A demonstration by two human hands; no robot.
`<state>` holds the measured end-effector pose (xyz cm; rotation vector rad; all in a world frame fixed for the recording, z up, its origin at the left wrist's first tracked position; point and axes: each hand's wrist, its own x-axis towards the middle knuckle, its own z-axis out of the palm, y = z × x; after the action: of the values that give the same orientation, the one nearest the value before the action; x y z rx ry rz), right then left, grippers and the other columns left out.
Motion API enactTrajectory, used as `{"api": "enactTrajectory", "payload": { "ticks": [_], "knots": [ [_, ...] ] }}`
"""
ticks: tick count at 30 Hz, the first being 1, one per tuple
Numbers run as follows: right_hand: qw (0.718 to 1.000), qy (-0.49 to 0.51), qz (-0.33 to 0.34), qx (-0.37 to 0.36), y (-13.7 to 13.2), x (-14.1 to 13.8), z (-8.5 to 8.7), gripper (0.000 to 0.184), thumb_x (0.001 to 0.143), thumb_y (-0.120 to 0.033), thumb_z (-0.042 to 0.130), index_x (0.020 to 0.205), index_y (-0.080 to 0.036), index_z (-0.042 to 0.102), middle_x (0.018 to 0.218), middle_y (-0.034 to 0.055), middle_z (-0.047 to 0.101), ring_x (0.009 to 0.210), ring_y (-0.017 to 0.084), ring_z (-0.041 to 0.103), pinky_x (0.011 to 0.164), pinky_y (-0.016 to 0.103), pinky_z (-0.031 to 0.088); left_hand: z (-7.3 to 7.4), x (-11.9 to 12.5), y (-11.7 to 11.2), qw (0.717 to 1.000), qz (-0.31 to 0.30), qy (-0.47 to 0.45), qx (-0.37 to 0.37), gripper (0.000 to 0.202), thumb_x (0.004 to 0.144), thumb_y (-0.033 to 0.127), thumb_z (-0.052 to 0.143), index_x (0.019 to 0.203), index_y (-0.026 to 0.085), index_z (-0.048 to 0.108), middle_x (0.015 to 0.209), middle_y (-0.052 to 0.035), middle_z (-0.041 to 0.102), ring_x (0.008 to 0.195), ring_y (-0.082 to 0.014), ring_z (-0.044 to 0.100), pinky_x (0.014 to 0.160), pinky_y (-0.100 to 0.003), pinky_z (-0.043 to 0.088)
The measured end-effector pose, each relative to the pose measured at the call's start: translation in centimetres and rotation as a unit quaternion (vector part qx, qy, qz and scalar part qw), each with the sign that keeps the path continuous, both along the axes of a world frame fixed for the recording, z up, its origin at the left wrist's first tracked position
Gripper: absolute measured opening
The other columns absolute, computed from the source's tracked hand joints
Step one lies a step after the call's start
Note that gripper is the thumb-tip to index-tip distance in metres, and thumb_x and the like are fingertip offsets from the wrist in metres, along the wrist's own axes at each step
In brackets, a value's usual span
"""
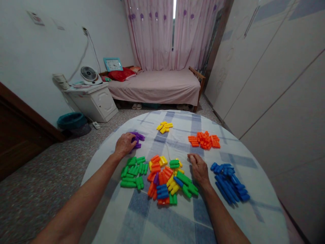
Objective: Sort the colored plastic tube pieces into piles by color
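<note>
My left hand reaches to a small pile of purple plastic building blocks at the left of the table. Its fingers are curled onto a purple block, partly hiding it. My right hand rests beside the mixed pile, its fingers curled together and nothing visible at their tips. Between my forearms lies that mixed pile, with orange blocks, yellow blocks, a long green block and a blue block. A single purple block sits among them.
Sorted piles surround the mixed one: green blocks at left, yellow blocks at the back, orange blocks back right, blue blocks at right. A checked cloth covers the round table. Beyond stands a bed.
</note>
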<state>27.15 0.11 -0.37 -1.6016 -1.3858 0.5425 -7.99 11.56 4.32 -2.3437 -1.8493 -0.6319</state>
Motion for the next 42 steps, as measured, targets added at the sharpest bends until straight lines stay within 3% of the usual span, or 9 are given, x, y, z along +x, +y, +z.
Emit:
{"api": "enactTrajectory", "payload": {
  "ticks": [6, 11, 17, 24, 28, 32, 37, 39, 42],
  "knots": [
    [1.0, 0.0, 0.003, 0.002, -0.1, 0.0, 0.1, 0.037, 0.083, -0.044, 0.038, 0.089, -0.018, 0.064, 0.09, 0.0068, 0.067, 0.086, 0.021, 0.06, 0.08, 0.033, 0.043, -0.5, 1.8, -1.7, 0.998, 0.001, -0.002, 0.063, 0.023, 0.073, 0.021, 0.059, 0.094, 0.018, 0.067, 0.109, -0.0142, 0.061, 0.108, -0.0327, 0.053, 0.093, -0.052, 0.044],
    [1.0, -0.002, 0.004, 0.007, -0.1, 0.1, -0.2, 0.037, 0.082, -0.042, 0.039, 0.091, -0.017, 0.064, 0.092, 0.0077, 0.067, 0.088, 0.022, 0.06, 0.08, 0.033, 0.043, -1.0, 5.2, -7.6, 0.991, -0.076, -0.074, 0.077, 0.027, 0.084, 0.027, 0.053, 0.108, 0.018, 0.062, 0.12, -0.0102, 0.057, 0.12, -0.0258, 0.047, 0.103, -0.044, 0.039],
    [1.0, -0.014, 0.005, 0.009, -0.2, 0.1, -0.3, 0.036, 0.082, -0.04, 0.039, 0.091, -0.017, 0.064, 0.093, 0.0073, 0.066, 0.088, 0.021, 0.059, 0.08, 0.034, 0.043, -1.9, 5.7, -13.1, 0.983, -0.06, -0.161, 0.065, 0.023, 0.087, 0.027, 0.051, 0.103, 0.017, 0.063, 0.113, -0.0099, 0.06, 0.111, -0.0241, 0.052, 0.098, -0.044, 0.043],
    [1.0, -0.023, 0.006, 0.016, -0.1, 0.2, -0.4, 0.036, 0.079, -0.039, 0.039, 0.091, -0.017, 0.064, 0.092, 0.0079, 0.066, 0.087, 0.022, 0.059, 0.081, 0.034, 0.043, 1.4, 12.0, -12.3, 0.967, -0.196, -0.154, -0.05, 0.02, 0.083, 0.021, 0.055, 0.101, 0.018, 0.064, 0.104, -0.0059, 0.064, 0.102, -0.0191, 0.055, 0.093, -0.033, 0.045],
    [1.0, -0.016, 0.012, 0.015, -0.2, 0.3, -0.5, 0.034, 0.078, -0.038, 0.04, 0.091, -0.017, 0.064, 0.091, 0.0071, 0.067, 0.087, 0.021, 0.059, 0.081, 0.034, 0.043, 0.8, 16.0, -11.1, 0.973, -0.182, -0.07, -0.121, 0.025, 0.078, 0.026, 0.062, 0.101, 0.019, 0.064, 0.1, -0.0059, 0.065, 0.098, -0.0208, 0.056, 0.088, -0.033, 0.045],
    [1.0, -0.013, 0.013, 0.02, -0.4, 0.3, -0.4, 0.034, 0.079, -0.038, 0.04, 0.091, -0.017, 0.064, 0.091, 0.0069, 0.067, 0.086, 0.021, 0.06, 0.08, 0.033, 0.043, -0.4, 17.8, -10.7, 0.978, -0.14, -0.008, -0.153, 0.027, 0.075, 0.03, 0.064, 0.1, 0.021, 0.064, 0.095, -0.0054, 0.064, 0.092, -0.0212, 0.058, 0.08, -0.032, 0.046],
    [1.0, -0.023, 0.01, 0.013, -0.6, 0.2, 0.0, 0.034, 0.079, -0.038, 0.04, 0.09, -0.018, 0.065, 0.091, 0.0065, 0.067, 0.085, 0.021, 0.059, 0.08, 0.033, 0.043, 0.3, 16.2, -10.7, 0.979, -0.133, -0.104, -0.111, 0.035, 0.076, 0.033, 0.064, 0.11, 0.022, 0.06, 0.097, -0.0055, 0.062, 0.091, -0.0202, 0.058, 0.079, -0.032, 0.047],
    [1.0, -0.022, 0.006, 0.009, -0.6, 0.2, 0.1, 0.034, 0.079, -0.038, 0.04, 0.09, -0.018, 0.065, 0.091, 0.0066, 0.067, 0.085, 0.021, 0.059, 0.08, 0.034, 0.043, 0.9, 13.9, -11.0, 0.977, -0.121, -0.168, -0.053, 0.039, 0.078, 0.031, 0.063, 0.115, 0.021, 0.057, 0.101, -0.0062, 0.061, 0.095, -0.0201, 0.057, 0.084, -0.033, 0.046],
    [1.0, -0.022, 0.007, 0.008, -0.6, 0.2, 0.0, 0.034, 0.078, -0.038, 0.04, 0.09, -0.018, 0.065, 0.09, 0.0069, 0.067, 0.084, 0.021, 0.06, 0.079, 0.034, 0.043, 1.0, 8.8, -11.7, 0.976, -0.038, -0.211, 0.029, 0.035, 0.081, 0.033, 0.059, 0.114, 0.022, 0.057, 0.102, -0.0062, 0.06, 0.095, -0.0207, 0.057, 0.087, -0.036, 0.046]
  ]
}}
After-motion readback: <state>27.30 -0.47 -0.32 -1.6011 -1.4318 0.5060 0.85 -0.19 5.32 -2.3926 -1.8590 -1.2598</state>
